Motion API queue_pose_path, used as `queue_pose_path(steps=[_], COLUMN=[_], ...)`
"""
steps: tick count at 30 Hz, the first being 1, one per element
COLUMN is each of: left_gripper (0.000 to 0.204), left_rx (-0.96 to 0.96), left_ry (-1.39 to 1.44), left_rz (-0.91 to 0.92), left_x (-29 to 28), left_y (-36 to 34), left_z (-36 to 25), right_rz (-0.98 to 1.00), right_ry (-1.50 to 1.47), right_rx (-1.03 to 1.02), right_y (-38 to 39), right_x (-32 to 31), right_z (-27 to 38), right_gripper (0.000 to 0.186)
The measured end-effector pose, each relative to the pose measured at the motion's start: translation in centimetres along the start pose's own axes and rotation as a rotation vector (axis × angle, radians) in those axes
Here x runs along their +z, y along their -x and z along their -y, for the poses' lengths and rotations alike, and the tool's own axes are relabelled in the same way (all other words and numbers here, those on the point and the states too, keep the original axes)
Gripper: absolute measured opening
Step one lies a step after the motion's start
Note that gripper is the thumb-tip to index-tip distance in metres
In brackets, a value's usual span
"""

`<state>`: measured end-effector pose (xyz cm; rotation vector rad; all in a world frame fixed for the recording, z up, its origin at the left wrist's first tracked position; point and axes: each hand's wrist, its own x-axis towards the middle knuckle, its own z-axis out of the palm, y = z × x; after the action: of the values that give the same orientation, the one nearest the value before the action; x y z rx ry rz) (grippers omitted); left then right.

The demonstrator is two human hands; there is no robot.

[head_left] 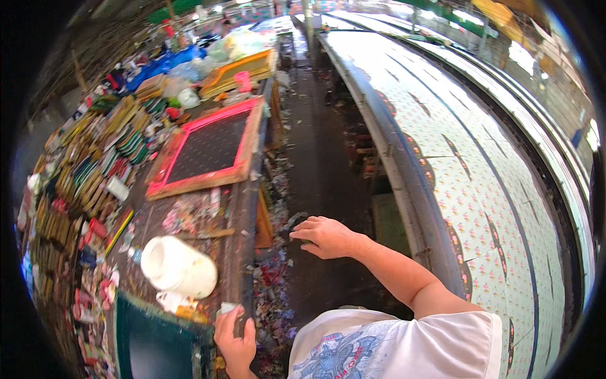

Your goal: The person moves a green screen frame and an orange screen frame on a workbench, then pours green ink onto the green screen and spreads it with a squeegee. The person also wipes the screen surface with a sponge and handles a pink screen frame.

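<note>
My left hand (235, 341) is low in the view at the edge of the cluttered bench, its thumb apart from the curved fingers. A small pale grey piece (227, 307) shows at its fingertips; I cannot tell whether they touch it. Close by are a dark green framed panel (151, 347) and a large white plastic tub (189, 271) with a round mouth. My right hand (324, 237) hangs over the aisle, palm down, fingers loosely bent and slightly apart, with nothing visible in it. Farther up the bench lies a printing screen (211, 148) with bright pink tape inside its wooden frame.
A dark aisle (309, 126) runs between the bench and a long printing table on the right, covered with pale flower-printed cloth (442, 189). Scraps (271, 284) litter the floor beside the bench. Stacked wooden-handled squeegees (120, 145) crowd the left; a yellow frame (243, 72) lies farther back.
</note>
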<state>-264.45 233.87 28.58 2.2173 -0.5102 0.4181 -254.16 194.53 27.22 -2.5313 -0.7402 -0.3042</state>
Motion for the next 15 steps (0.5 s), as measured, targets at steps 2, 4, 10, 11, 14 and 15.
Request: queue_pose_path(steps=[2, 4, 10, 11, 14, 15], left_gripper=[0.04, 0.046, 0.08, 0.08, 0.085, 0.085], left_rx=[0.027, 0.077, 0.077, 0.104, 0.158, 0.184], left_ry=[0.01, -0.021, -0.29, -0.284, -0.242, -0.241], left_rz=[0.105, 0.202, 0.46, 0.483, 0.558, 0.575], left_x=[4.7, 8.4, 20.1, 22.3, 28.2, 30.0], left_y=[-4.7, -9.2, -23.3, -25.8, -33.3, -35.7], left_z=[-0.6, -0.4, 0.6, 0.7, 1.6, 1.9], right_rz=[-0.013, -0.052, -0.237, -0.255, -0.249, -0.243], right_ry=[0.042, 0.075, 0.22, 0.256, 0.308, 0.336], right_rx=[0.063, 0.138, 0.425, 0.465, 0.453, 0.446], right_y=[1.8, 4.0, 6.6, 6.6, 4.5, 3.3], right_x=[-3.0, -5.8, -10.2, -10.4, -11.4, -11.9], right_z=[-3.2, -6.1, -14.1, -15.5, -20.2, -21.9], right_gripper=[0.046, 0.045, 0.047, 0.048, 0.048, 0.048])
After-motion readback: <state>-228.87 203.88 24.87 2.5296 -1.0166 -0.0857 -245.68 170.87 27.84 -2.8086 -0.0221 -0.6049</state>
